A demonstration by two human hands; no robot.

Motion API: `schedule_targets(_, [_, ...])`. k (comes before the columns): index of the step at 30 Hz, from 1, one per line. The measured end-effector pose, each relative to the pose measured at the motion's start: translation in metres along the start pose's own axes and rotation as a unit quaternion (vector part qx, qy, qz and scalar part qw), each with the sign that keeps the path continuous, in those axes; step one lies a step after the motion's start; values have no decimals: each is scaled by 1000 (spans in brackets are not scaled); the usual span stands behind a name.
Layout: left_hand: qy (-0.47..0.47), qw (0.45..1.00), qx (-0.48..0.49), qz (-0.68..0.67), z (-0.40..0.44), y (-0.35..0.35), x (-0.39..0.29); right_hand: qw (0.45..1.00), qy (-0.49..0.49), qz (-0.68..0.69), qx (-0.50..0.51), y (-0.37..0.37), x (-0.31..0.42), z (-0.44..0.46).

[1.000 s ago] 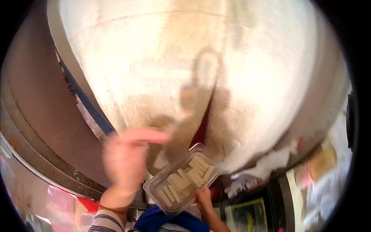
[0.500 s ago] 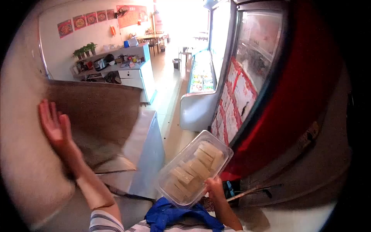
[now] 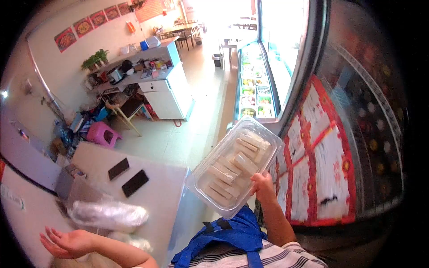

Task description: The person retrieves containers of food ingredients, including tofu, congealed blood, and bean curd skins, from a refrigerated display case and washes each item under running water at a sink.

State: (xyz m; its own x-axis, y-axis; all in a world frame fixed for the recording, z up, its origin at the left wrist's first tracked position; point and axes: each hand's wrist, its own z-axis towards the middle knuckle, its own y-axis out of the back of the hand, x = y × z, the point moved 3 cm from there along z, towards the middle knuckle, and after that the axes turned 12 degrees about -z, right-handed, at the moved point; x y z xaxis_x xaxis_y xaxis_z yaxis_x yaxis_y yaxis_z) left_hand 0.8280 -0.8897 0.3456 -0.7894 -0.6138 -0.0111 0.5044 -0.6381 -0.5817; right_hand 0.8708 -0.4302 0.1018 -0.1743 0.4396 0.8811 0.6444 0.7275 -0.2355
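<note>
My right hand (image 3: pixel 263 185) grips the near right edge of a clear plastic container (image 3: pixel 201 178), which is tilted in front of my blue apron. Pale, flat rectangular pieces (image 3: pixel 221 173) lie inside it in rows. My left hand (image 3: pixel 67 242) is at the lower left with its fingers spread and nothing in it. Just above that hand, a clear plastic-wrapped bundle (image 3: pixel 107 215) rests on a light counter (image 3: pixel 165 190). Two dark phone-like slabs (image 3: pixel 135 183) lie farther back on the same counter.
A glass-fronted food display (image 3: pixel 257 85) runs along the right side of the aisle. At the right stands a door with red-and-white sheets (image 3: pixel 328 169). A pink stool (image 3: pixel 103 135), a folding chair (image 3: pixel 129 109) and a white cabinet (image 3: pixel 163 96) stand beyond the counter.
The white fabric-like surface and then the brown curtain-like sheet have left the view, and the room and counter show. My left hand has dropped lower; the container stays in my right hand.
</note>
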Motion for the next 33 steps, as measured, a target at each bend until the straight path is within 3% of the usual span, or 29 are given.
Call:
schedule_targets(4, [72, 995, -12, -75, -119, -86, 17, 999, 40, 0, -2, 0, 35, 96])
schedule_targets(7, [227, 957, 152, -95, -205, -191, 23, 1000, 1, -28, -9, -6, 83, 146])
schedule_targets(10, [363, 877, 273, -156, -285, -310, 9, 999, 16, -27, -3, 5, 106, 209])
schedule_targets(12, [422, 795, 340, -272, -335, -382, -9, 1000, -11, -21, -14, 5, 129, 239])
schedule_targets(16, [306, 691, 513, -407, -408, -503, -60, 998, -13, -2, -57, 9, 153, 297])
schedule_targets(20, [158, 597, 524, -587, -485, -595, -131, 991, 11, 37, -126, 5, 167, 353])
schedule_targets(22, [70, 533, 507, -674, -514, -627, -169, 985, 24, 46, -162, 4, 172, 378])
schedule_targets(26, [-58, 424, 362, -828, -572, -652, -230, 964, 31, 83, -250, -15, 165, 428])
schedule_targets(29, [-85, 285, 216, -930, -578, -656, -250, 929, 45, 133, -341, -34, 162, 459])
schedule_targets(30, [-80, 267, 199, -940, -584, -658, -255, 922, 44, 153, -354, -41, 161, 466])
schedule_targets(32, [-200, 230, 232, -924, -601, -654, -273, 904, 45, 181, -385, -56, 168, 475])
schedule_targets(33, [-234, 283, 235, -900, -616, -651, -283, 890, 49, 204, -406, -63, 174, 478])
